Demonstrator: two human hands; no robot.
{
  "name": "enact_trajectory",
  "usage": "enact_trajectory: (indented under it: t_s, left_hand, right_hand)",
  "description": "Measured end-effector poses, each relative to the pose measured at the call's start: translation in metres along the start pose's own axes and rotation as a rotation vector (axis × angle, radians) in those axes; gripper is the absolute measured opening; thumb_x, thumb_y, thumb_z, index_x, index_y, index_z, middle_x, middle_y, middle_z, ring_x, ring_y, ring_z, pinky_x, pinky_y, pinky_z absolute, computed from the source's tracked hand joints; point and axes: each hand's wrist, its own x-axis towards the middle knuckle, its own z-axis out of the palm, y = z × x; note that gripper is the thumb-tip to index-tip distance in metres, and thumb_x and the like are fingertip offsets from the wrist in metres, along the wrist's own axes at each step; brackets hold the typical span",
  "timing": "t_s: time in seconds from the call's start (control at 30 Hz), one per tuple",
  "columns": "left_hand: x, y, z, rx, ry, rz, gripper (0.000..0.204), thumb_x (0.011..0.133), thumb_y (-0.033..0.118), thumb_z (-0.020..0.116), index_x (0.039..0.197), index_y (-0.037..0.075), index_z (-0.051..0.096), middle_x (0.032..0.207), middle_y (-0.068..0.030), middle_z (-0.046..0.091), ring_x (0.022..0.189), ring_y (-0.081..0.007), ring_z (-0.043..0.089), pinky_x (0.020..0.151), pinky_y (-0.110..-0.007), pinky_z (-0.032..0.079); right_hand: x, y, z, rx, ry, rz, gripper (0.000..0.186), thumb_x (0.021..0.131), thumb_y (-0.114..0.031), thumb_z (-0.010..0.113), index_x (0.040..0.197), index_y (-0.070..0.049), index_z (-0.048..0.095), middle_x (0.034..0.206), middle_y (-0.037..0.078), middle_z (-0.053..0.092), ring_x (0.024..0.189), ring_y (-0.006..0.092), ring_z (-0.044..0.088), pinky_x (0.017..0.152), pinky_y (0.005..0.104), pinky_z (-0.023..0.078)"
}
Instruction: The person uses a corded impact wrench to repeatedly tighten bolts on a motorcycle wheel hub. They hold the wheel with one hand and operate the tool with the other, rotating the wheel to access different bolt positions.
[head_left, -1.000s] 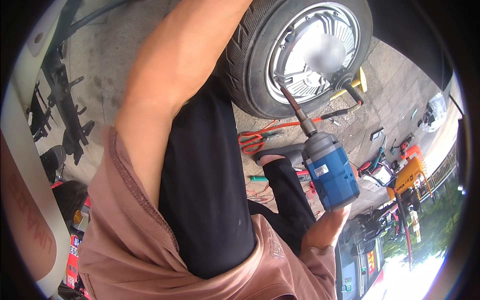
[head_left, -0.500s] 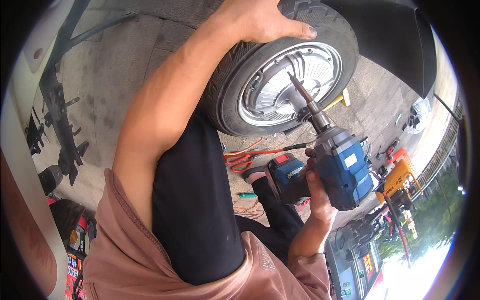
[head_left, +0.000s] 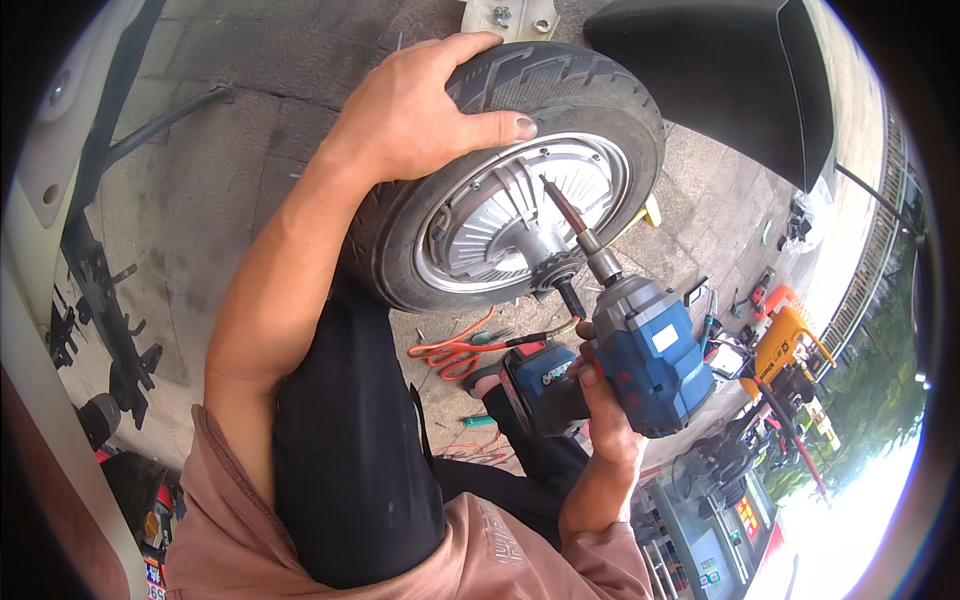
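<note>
The right hand (head_left: 603, 408) grips a blue power driver (head_left: 658, 345), its bit (head_left: 568, 208) pointing toward the wheel (head_left: 505, 215). Beyond, the left hand (head_left: 422, 115) rests, thumb spread, over the upper left edge of the wheel, which is tilted above the paving (head_left: 250, 135); a black panel (head_left: 720, 85) lies past its upper right edge.

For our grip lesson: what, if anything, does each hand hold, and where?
Right hand: blue power tool, by its handle. Left hand: tire, across tread and sidewall.

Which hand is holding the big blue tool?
The right hand grips the blue power tool; the left hand lies spread on the black tyre instead.
</note>
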Motion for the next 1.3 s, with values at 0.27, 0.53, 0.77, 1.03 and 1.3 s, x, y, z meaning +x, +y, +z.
enact_trajectory:
  t_s: [0.27,0.53,0.77,1.03,1.3]
  left_hand:
    - [-0.003,0.002,-0.005,-0.021,-0.006,0.009,0.083,0.069,0.043,0.088,0.134,-0.001,0.059,0.123,-0.0232,0.067,0.115,-0.0337,0.065,0.100,-0.039,0.049]
    - [-0.004,0.002,-0.009,-0.016,-0.049,-0.016,0.081,0.072,0.037,0.088,0.137,0.001,0.058,0.127,-0.0203,0.066,0.120,-0.0286,0.063,0.102,-0.037,0.047]
    - [-0.003,-0.001,-0.006,-0.053,-0.014,0.028,0.084,0.069,0.043,0.089,0.131,-0.004,0.059,0.122,-0.0262,0.066,0.114,-0.0363,0.065,0.100,-0.040,0.049]
    - [-0.003,-0.003,-0.006,-0.042,-0.010,0.043,0.085,0.068,0.044,0.089,0.132,-0.003,0.059,0.123,-0.0262,0.066,0.115,-0.0372,0.064,0.101,-0.041,0.049]
    - [-0.003,0.000,-0.010,-0.044,-0.078,0.017,0.083,0.071,0.033,0.090,0.139,0.001,0.056,0.131,-0.0209,0.064,0.123,-0.0286,0.061,0.106,-0.037,0.045]
  right_hand:
    - [0.022,-0.009,-0.006,-0.084,0.028,0.005,0.023,0.083,-0.003,0.074,0.106,-0.001,0.072,0.096,0.008,0.072,0.086,0.0215,0.069,0.077,0.0345,0.054]
    - [0.032,-0.011,-0.006,-0.088,0.035,-0.087,0.021,0.081,-0.001,0.074,0.102,-0.001,0.072,0.095,0.008,0.072,0.085,0.0223,0.069,0.075,0.0347,0.054]
    - [0.034,-0.003,-0.009,-0.116,-0.028,-0.068,0.031,0.086,-0.003,0.068,0.117,0.002,0.066,0.110,0.012,0.072,0.089,0.0178,0.067,0.077,0.0332,0.055]
    - [0.054,-0.022,-0.030,-0.561,-0.137,-0.390,0.040,0.075,-0.006,0.078,0.113,-0.002,0.070,0.098,0.014,0.072,0.081,0.0305,0.070,0.073,0.0373,0.054]
    - [0.078,-0.035,-0.047,-0.709,-0.242,-0.520,0.056,0.071,-0.013,0.081,0.124,-0.001,0.065,0.102,0.018,0.071,0.089,0.0327,0.071,0.078,0.0363,0.055]
